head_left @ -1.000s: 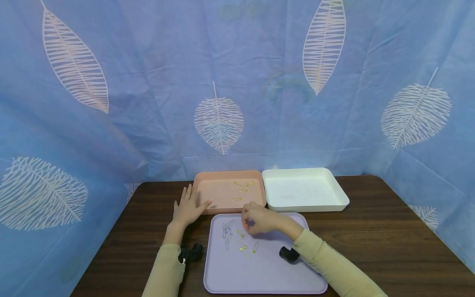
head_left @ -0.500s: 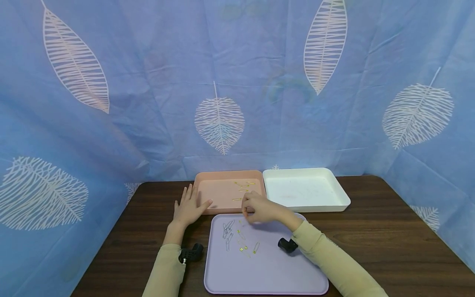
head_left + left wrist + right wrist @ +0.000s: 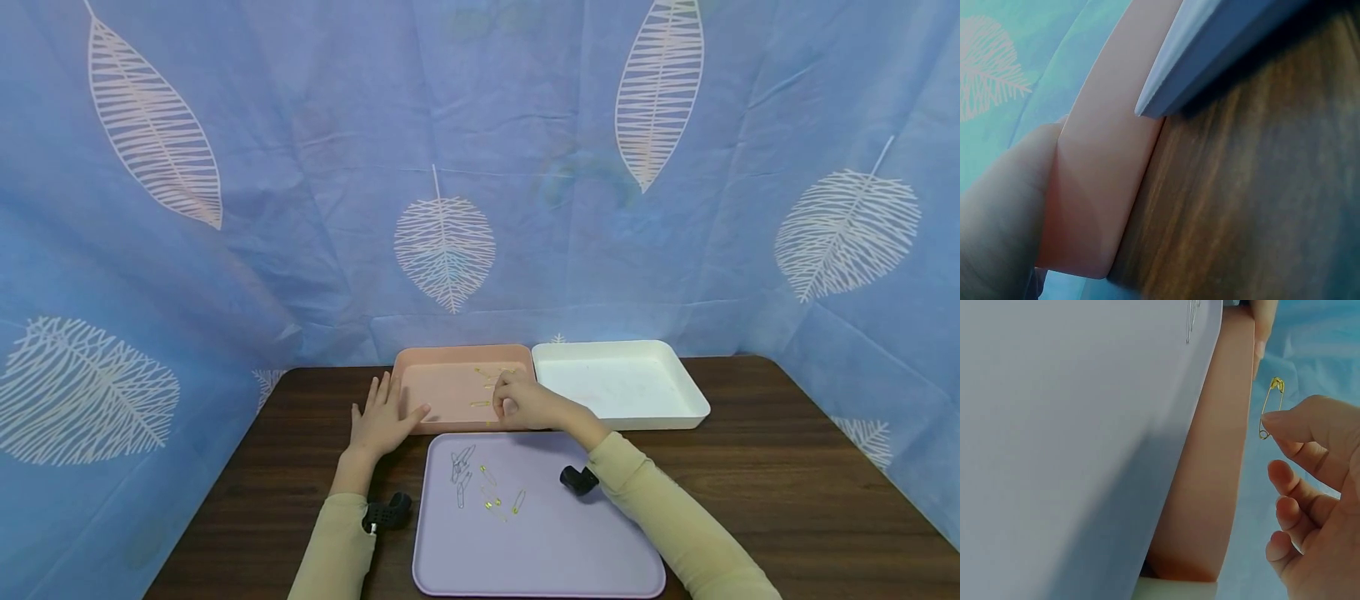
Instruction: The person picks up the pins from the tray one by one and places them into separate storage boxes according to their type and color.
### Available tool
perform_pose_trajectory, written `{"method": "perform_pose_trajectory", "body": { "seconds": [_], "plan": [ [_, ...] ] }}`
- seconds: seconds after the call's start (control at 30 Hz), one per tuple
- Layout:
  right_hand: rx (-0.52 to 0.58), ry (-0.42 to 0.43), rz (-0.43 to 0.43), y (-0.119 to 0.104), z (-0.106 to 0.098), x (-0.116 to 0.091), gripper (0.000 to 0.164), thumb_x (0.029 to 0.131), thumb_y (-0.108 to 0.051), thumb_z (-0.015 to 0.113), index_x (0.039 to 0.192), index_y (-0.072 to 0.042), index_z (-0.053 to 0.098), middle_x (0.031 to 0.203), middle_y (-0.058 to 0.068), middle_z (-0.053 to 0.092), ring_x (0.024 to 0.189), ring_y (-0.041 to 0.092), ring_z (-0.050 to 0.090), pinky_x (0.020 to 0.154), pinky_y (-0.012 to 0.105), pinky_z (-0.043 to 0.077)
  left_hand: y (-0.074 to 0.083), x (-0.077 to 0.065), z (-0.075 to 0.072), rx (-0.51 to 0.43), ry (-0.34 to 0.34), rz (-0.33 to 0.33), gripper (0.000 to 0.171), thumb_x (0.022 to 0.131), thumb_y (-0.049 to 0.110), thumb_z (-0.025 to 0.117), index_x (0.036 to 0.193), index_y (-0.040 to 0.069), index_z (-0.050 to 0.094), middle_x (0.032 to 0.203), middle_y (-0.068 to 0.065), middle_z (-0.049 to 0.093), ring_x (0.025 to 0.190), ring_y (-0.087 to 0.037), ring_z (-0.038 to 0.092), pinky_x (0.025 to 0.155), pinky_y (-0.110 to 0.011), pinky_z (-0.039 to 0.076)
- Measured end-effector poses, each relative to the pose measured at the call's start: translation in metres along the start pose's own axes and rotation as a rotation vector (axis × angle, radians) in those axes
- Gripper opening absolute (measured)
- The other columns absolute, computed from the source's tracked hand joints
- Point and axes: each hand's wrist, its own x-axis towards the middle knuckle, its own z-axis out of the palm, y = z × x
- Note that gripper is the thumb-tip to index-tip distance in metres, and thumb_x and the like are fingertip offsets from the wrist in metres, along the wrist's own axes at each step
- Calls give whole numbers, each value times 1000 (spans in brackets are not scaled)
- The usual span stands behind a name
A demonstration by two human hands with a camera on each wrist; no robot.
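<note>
Between thumb and index finger, my right hand (image 3: 534, 406) pinches a gold safety pin (image 3: 1277, 385), its other fingers loosely bent. In the head view this hand is over the front right part of the pink tray (image 3: 438, 390). Several gold safety pins (image 3: 479, 404) lie in that tray, partly hidden by the hand. My left hand (image 3: 379, 427) rests at the tray's front left corner, fingers spread, thumb over the front rim. On the lilac tray (image 3: 540, 546) lie several gold safety pins (image 3: 515, 510) and a cluster of silver safety pins (image 3: 461, 493).
A white tray (image 3: 607, 385) stands to the right of the pink one, side by side with it. The lilac tray lies in front of both on the dark wooden table (image 3: 780, 467). A blue leaf-print cloth (image 3: 525, 250) hangs behind the table.
My right hand has lifted from the lilac tray and moved away from me, over the pink tray, carrying a gold safety pin. The left hand has stayed in place.
</note>
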Motion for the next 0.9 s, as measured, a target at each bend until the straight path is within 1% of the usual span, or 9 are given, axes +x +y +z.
{"method": "perform_pose_trajectory", "body": {
  "seconds": [0.07, 0.2, 0.33, 0.47, 0.57, 0.63, 0.77, 0.83, 0.9],
  "plan": [
    [13, -3, 18, 3, -1, 1, 17, 80, -7, 71, 71, -18, 61, 99, 1, 54, 97, 19, 43, 83, 35, 40, 0, 0, 1, 12, -3, 1, 101, 86, 76, 44, 159, 16, 7, 165, -13, 7, 153, -34, 1, 112, -75, 5],
    [18, 17, 44, 9, -3, 4, 16, 78, -5, 68, 71, -17, 61, 99, 2, 55, 98, 19, 45, 85, 36, 41, 0, 0, 1, 34, -7, 7, 101, 86, 77, 42, 159, 17, 5, 166, -12, 7, 154, -33, -2, 111, -75, 4],
    [23, 39, 58, 16, -6, 6, 16, 78, -5, 68, 71, -17, 60, 99, 2, 56, 97, 20, 47, 88, 39, 41, 0, 0, 0, 52, -5, 13, 100, 87, 77, 42, 159, 17, 5, 166, -12, 7, 154, -32, -4, 111, -76, 1],
    [18, 81, 70, 24, -8, 10, 17, 77, -3, 68, 68, -17, 61, 95, 1, 57, 99, 22, 46, 92, 44, 39, 0, 0, -1, 68, 10, 18, 100, 87, 76, 42, 159, 15, 7, 165, -13, 9, 153, -34, -3, 110, -76, 0],
    [-5, 114, 90, 29, -8, 13, 18, 75, -2, 70, 66, -16, 62, 93, 2, 58, 99, 24, 46, 94, 46, 37, 1, -1, -2, 79, 18, 16, 99, 87, 75, 43, 159, 16, 8, 165, -13, 10, 153, -34, -2, 111, -75, 0],
    [-32, 133, 114, 32, -7, 15, 18, 75, -3, 71, 66, -16, 62, 93, 2, 59, 97, 23, 46, 91, 43, 38, 2, -1, -3, 83, 23, 15, 98, 88, 75, 43, 159, 16, 8, 165, -12, 10, 153, -33, -2, 112, -75, -1],
    [-66, 164, 179, 35, -7, 17, 17, 77, -4, 70, 66, -15, 62, 98, 5, 58, 89, 23, 43, 78, 37, 38, 3, -2, -3, 80, 26, 15, 97, 88, 73, 44, 158, 15, 10, 165, -12, 8, 153, -34, -1, 112, -75, -1],
    [-78, 176, 217, 35, -8, 18, 17, 78, -5, 70, 67, -16, 62, 101, 6, 57, 88, 24, 42, 75, 36, 38, 3, -2, -3, 81, 26, 14, 97, 88, 73, 45, 158, 15, 11, 165, -12, 8, 153, -35, 0, 112, -75, 0],
    [-89, 183, 246, 36, -8, 18, 18, 79, -6, 70, 67, -16, 62, 102, 7, 57, 90, 25, 43, 75, 38, 40, 3, -3, -3, 81, 25, 16, 98, 88, 73, 45, 158, 14, 11, 165, -12, 9, 153, -35, 1, 112, -75, 0]
  ]
}}
